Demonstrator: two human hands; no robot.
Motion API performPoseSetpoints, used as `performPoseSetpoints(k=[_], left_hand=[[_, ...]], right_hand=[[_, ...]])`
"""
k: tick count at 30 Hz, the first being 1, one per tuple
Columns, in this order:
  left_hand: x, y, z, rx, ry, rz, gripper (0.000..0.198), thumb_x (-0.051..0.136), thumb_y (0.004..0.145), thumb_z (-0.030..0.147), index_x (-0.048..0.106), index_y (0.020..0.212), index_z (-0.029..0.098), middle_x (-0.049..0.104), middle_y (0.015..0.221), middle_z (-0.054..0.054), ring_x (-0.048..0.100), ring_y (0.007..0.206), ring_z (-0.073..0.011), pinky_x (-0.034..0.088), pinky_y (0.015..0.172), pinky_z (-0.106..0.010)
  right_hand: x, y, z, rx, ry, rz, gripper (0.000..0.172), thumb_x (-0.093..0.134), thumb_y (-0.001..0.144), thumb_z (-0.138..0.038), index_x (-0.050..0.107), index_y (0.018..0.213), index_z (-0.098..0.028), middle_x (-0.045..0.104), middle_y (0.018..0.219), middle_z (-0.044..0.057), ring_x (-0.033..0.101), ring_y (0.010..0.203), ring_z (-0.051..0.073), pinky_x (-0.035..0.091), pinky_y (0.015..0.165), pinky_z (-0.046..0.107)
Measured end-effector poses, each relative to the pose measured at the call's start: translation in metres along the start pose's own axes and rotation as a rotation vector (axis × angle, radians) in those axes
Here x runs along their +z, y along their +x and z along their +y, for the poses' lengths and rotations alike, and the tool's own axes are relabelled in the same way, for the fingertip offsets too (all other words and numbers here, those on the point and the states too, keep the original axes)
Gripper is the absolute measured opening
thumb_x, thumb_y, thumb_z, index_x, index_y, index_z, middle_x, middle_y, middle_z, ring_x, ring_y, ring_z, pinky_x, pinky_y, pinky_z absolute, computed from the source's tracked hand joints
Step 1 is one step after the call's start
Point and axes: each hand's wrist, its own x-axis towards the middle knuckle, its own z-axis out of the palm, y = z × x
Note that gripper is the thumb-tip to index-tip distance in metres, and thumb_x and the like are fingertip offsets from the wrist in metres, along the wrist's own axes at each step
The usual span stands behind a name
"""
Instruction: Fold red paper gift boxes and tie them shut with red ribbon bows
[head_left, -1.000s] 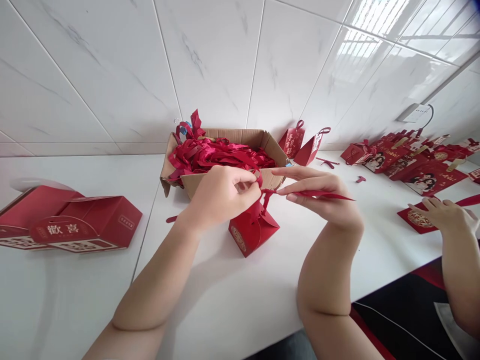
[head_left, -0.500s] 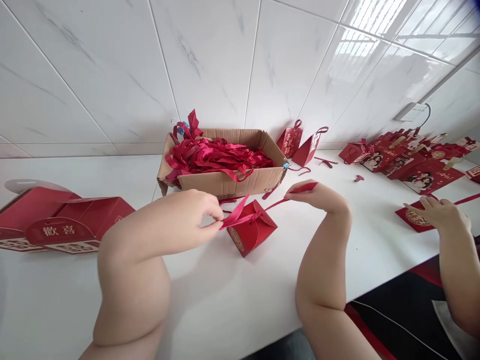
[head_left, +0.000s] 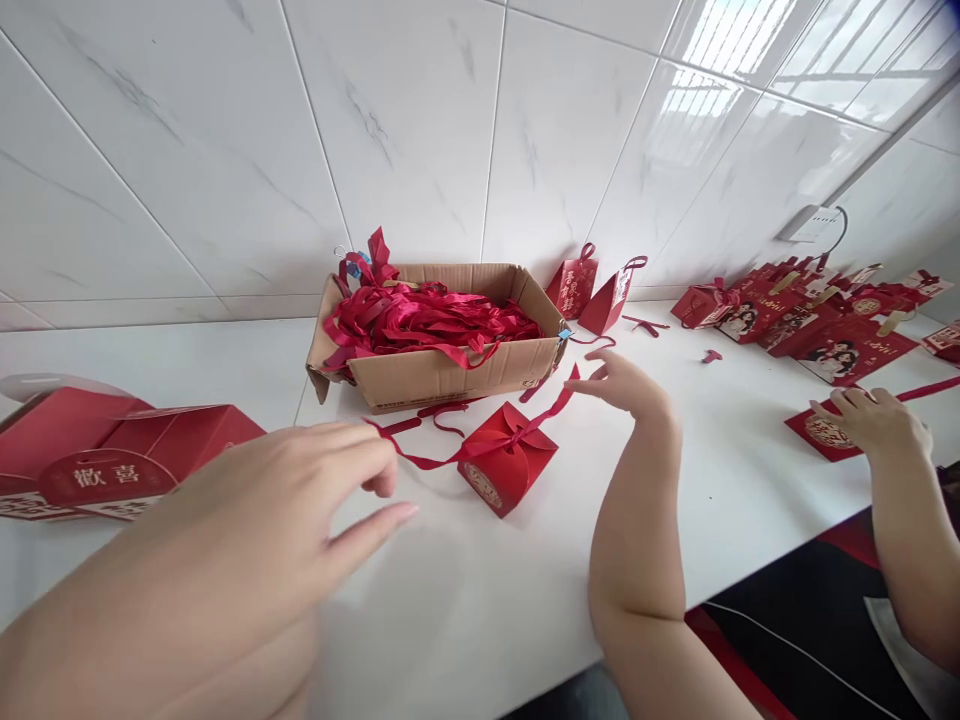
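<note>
A small red gift box (head_left: 504,475) with a round pale pattern on one side sits on the white tabletop. A red ribbon (head_left: 427,462) is knotted once over its folded top, and its two tails stretch left and right. My left hand (head_left: 315,500) is left of the box with thumb and fingers apart; the left tail runs up to its knuckles, where its end is out of sight. To the right, my right hand (head_left: 619,382) has its fingers spread, its thumb tip beside the loose end of the other tail.
Behind the box, a cardboard carton (head_left: 442,385) holds a heap of red ribbons (head_left: 435,320). Larger red boxes (head_left: 135,450) stand at left. Two pointed red boxes (head_left: 577,285) and several red gift boxes (head_left: 840,350) stand at right. Another person's hand (head_left: 874,420) rests on a red box.
Both hands have let go of the ribbon tails. My left hand has moved left and nearer the camera. The ribbon's knot now lies on the box top, and its tails hang loosely.
</note>
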Motion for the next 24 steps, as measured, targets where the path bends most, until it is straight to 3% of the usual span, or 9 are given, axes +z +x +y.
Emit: performPoseSetpoints(k=[3, 6, 8, 11, 15, 17, 20, 22, 24], left_hand=[[0.006, 0.003, 0.018, 0.070, 0.062, -0.029, 0.030, 0.050, 0.082, 0.055, 0.061, 0.091, 0.028, 0.064, 0.097, -0.004, 0.060, 0.084, -0.0247, 0.044, 0.070, -0.036], [0.017, 0.029, 0.040, 0.097, 0.084, -0.113, 0.027, 0.050, 0.084, 0.048, 0.057, 0.091, 0.023, 0.061, 0.096, -0.006, 0.060, 0.087, -0.0252, 0.043, 0.068, -0.035], [0.025, 0.050, 0.053, 0.048, 0.058, -0.161, 0.034, 0.053, 0.082, 0.052, 0.053, 0.095, 0.020, 0.059, 0.100, -0.008, 0.061, 0.087, -0.0265, 0.043, 0.066, -0.033], [0.036, 0.072, 0.069, -0.036, -0.026, -0.296, 0.058, 0.063, 0.072, 0.062, 0.047, 0.105, 0.016, 0.056, 0.108, -0.013, 0.062, 0.086, -0.0291, 0.043, 0.058, -0.031], [0.046, 0.083, 0.075, -0.073, 0.020, -0.344, 0.058, 0.068, 0.071, 0.050, 0.043, 0.110, 0.014, 0.054, 0.111, -0.015, 0.064, 0.084, -0.0287, 0.043, 0.056, -0.029], [0.048, 0.086, 0.069, -0.059, 0.053, -0.339, 0.053, 0.067, 0.071, 0.041, 0.042, 0.109, 0.016, 0.053, 0.112, -0.013, 0.064, 0.080, -0.0259, 0.042, 0.054, -0.029], [0.043, 0.090, 0.051, -0.010, 0.096, -0.352, 0.044, 0.063, 0.070, 0.036, 0.042, 0.105, 0.019, 0.052, 0.110, -0.009, 0.061, 0.072, -0.0216, 0.039, 0.049, -0.028], [0.036, 0.092, 0.039, 0.008, 0.106, -0.375, 0.042, 0.063, 0.069, 0.039, 0.043, 0.101, 0.020, 0.052, 0.108, -0.007, 0.060, 0.071, -0.0201, 0.038, 0.049, -0.028], [0.028, 0.094, 0.029, -0.002, 0.098, -0.412, 0.044, 0.064, 0.067, 0.046, 0.044, 0.098, 0.021, 0.053, 0.107, -0.007, 0.059, 0.072, -0.0199, 0.038, 0.050, -0.027]], right_hand=[[0.003, -0.011, -0.011, -0.268, 0.069, 0.124, 0.061, 0.065, 0.074, -0.053, 0.053, 0.123, -0.018, 0.064, 0.112, 0.014, 0.064, 0.097, 0.028, 0.054, 0.080, 0.045], [0.012, -0.022, -0.027, -0.554, 0.124, -0.036, 0.044, 0.070, 0.072, -0.046, 0.064, 0.109, -0.023, 0.069, 0.108, 0.008, 0.065, 0.099, 0.025, 0.054, 0.087, 0.043], [0.005, -0.032, -0.023, -0.607, 0.132, -0.085, 0.039, 0.074, 0.068, -0.045, 0.067, 0.102, -0.026, 0.071, 0.103, 0.003, 0.065, 0.100, 0.024, 0.055, 0.090, 0.041], [-0.044, -0.050, 0.021, -0.692, 0.162, -0.086, 0.038, 0.081, 0.059, -0.042, 0.068, 0.094, -0.033, 0.073, 0.100, -0.003, 0.064, 0.108, 0.024, 0.054, 0.094, 0.035], [-0.109, -0.067, 0.078, -1.058, 0.318, -0.032, 0.022, 0.075, 0.066, -0.046, 0.067, 0.086, -0.037, 0.074, 0.092, -0.005, 0.062, 0.116, 0.016, 0.051, 0.094, 0.019], [-0.098, -0.066, 0.063, -0.999, 0.257, -0.141, 0.026, 0.076, 0.067, -0.046, 0.067, 0.088, -0.035, 0.072, 0.094, -0.007, 0.063, 0.113, 0.020, 0.054, 0.091, 0.024], [-0.035, -0.052, -0.003, -0.734, 0.087, -0.337, 0.022, 0.064, 0.082, -0.046, 0.067, 0.096, -0.030, 0.068, 0.105, -0.004, 0.063, 0.105, 0.022, 0.056, 0.086, 0.031], [0.005, -0.039, -0.042, -0.704, 0.055, -0.384, 0.029, 0.053, 0.093, -0.037, 0.060, 0.114, -0.019, 0.061, 0.120, 0.008, 0.061, 0.102, 0.019, 0.053, 0.088, 0.040], [0.026, -0.030, -0.061, -0.677, 0.031, -0.413, 0.030, 0.053, 0.093, -0.035, 0.058, 0.118, -0.018, 0.058, 0.123, 0.008, 0.060, 0.103, 0.020, 0.053, 0.088, 0.040]])
